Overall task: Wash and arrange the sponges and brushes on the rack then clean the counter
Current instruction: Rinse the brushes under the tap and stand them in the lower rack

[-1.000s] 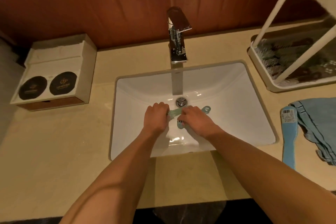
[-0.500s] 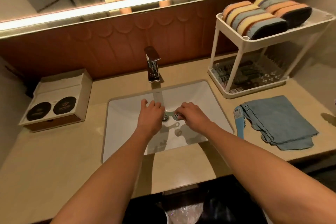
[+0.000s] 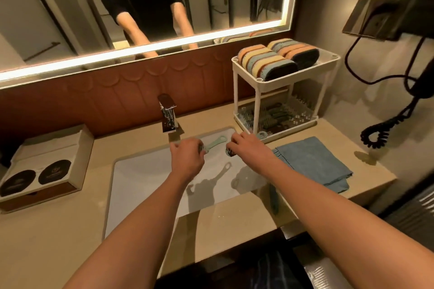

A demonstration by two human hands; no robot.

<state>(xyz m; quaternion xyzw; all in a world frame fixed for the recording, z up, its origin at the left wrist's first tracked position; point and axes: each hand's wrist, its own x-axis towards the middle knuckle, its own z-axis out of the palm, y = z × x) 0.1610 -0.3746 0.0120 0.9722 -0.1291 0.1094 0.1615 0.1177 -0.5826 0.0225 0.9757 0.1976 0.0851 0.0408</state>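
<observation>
My left hand [image 3: 187,159] grips a pale green brush [image 3: 215,144] above the white sink [image 3: 131,178]; its looped handle points up and to the right. My right hand [image 3: 249,148] holds a second green brush [image 3: 229,152], lifted over the sink's right side near the rack. The white two-tier rack [image 3: 237,91] stands on the counter at the back right. Several striped sponges [image 3: 265,62] lie on its top shelf, and several brushes [image 3: 270,117] lie in its bottom tray.
A chrome tap [image 3: 168,114] stands behind the sink. A folded blue cloth [image 3: 314,162] lies right of the sink, with a blue brush [image 3: 273,199] partly hidden under my right forearm. A tissue box [image 3: 47,164] sits at the left. A black wall hairdryer [image 3: 387,14] hangs at the right.
Both hands have risen out of the basin and drawn apart, each with a green brush. The right hand has moved toward the rack. The view has tilted up to the mirror.
</observation>
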